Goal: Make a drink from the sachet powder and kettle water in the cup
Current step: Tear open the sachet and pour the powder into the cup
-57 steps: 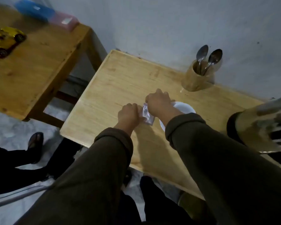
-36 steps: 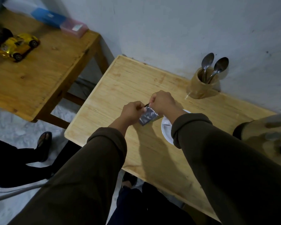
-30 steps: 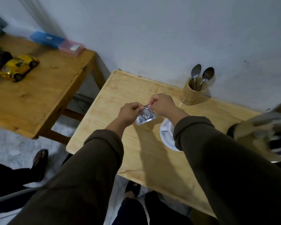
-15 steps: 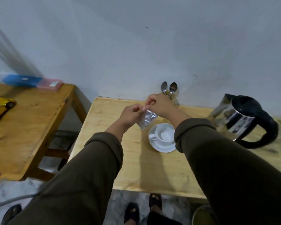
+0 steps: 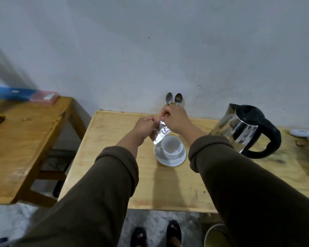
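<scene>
The left hand (image 5: 145, 126) and right hand (image 5: 175, 118) are pinching the top of a shiny silver foil sachet (image 5: 159, 133), no writing legible; it is hanging above an empty white ceramic cup (image 5: 172, 145) sitting on a white saucer (image 5: 169, 159).

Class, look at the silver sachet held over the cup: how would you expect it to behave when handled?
The sachet looks floppy: it hangs creased from the pinch of the left hand and right hand. It is probably light, since fingertip grips alone carry it. Its shiny foil may be slippery, so tearing likely needs a firm pinch above the cup.
</scene>
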